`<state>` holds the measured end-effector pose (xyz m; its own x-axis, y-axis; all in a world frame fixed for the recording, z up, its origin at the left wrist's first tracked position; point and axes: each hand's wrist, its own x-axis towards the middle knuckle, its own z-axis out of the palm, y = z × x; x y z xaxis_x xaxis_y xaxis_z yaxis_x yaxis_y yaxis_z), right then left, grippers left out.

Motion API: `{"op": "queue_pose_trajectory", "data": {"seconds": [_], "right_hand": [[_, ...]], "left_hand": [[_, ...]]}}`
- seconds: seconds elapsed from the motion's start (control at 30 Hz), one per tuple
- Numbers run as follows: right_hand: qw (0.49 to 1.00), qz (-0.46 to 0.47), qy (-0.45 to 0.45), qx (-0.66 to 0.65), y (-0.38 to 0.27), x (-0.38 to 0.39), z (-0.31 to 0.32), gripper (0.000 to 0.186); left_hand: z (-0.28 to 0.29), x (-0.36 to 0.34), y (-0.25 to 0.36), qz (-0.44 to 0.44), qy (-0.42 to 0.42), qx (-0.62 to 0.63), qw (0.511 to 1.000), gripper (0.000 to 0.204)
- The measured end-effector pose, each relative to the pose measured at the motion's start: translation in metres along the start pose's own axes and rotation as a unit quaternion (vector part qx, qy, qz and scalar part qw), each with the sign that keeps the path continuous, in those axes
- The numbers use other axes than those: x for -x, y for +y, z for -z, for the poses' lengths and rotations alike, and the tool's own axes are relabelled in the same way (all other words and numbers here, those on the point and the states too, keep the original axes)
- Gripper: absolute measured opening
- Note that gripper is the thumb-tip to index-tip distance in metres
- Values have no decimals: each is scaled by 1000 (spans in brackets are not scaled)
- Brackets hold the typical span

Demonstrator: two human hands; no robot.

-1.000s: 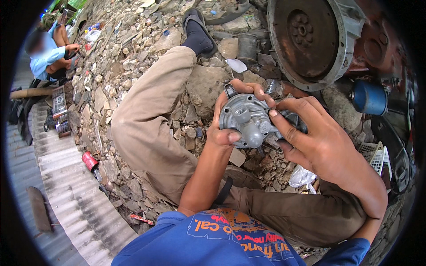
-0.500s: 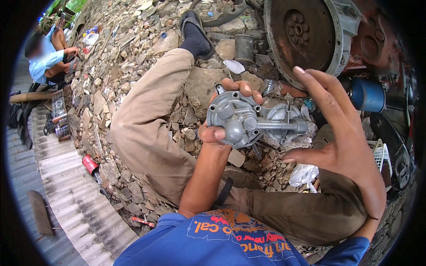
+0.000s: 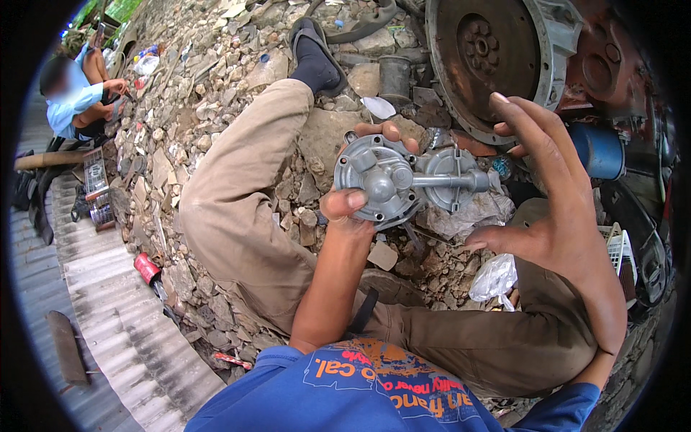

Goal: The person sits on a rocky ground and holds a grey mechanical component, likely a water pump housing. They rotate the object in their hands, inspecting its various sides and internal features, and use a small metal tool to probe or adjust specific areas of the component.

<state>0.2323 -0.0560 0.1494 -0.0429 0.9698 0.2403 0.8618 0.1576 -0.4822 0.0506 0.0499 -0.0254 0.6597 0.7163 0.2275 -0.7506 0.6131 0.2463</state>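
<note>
My left hand (image 3: pixel 353 201) is closed around a grey cast-metal engine part (image 3: pixel 389 183), its thumb on the near rim and the other fingers curled behind the far side. The part has a wide round flanged body with bolt holes and a domed middle. From there a short tube (image 3: pixel 450 182) runs right across a smaller round body. To the right of it my right hand (image 3: pixel 558 187) is raised in the air, fingers and thumb spread in a wide curve. Nothing is in the right hand, and it stands apart from the metal part.
A big rusty-faced round housing (image 3: pixel 489 57) stands at the far right, beside a blue cylinder (image 3: pixel 597 153). Rubble (image 3: pixel 216 86) covers the ground. A clear plastic bag (image 3: pixel 494 279) lies by my leg. At the far left another person (image 3: pixel 75 97) sits near corrugated sheets (image 3: pixel 115 288).
The metal part has turned slightly in my left hand, its face now more toward me and its tube end a little left. My right hand has shifted slightly right, still spread.
</note>
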Motion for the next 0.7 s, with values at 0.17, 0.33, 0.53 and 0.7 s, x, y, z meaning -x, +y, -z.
{"op": "queue_pose_trajectory", "data": {"seconds": [0.17, 0.33, 0.53, 0.7], "right_hand": [[999, -24, 22, 5, 9, 2, 0, 105], [962, -108, 126, -217, 27, 17, -16, 60], [957, -231, 11, -176, 61, 54, -70, 32], [964, -180, -106, -164, 101, 91, -164, 19]], "left_hand": [[-2, -1, 1, -4, 40, -33, 999, 78], [-4, -1, -2, -2, 63, -44, 997, 77], [-2, 12, 20, 31, 196, -170, 965, 76], [30, 55, 55, -3, 318, -299, 900, 65]]}}
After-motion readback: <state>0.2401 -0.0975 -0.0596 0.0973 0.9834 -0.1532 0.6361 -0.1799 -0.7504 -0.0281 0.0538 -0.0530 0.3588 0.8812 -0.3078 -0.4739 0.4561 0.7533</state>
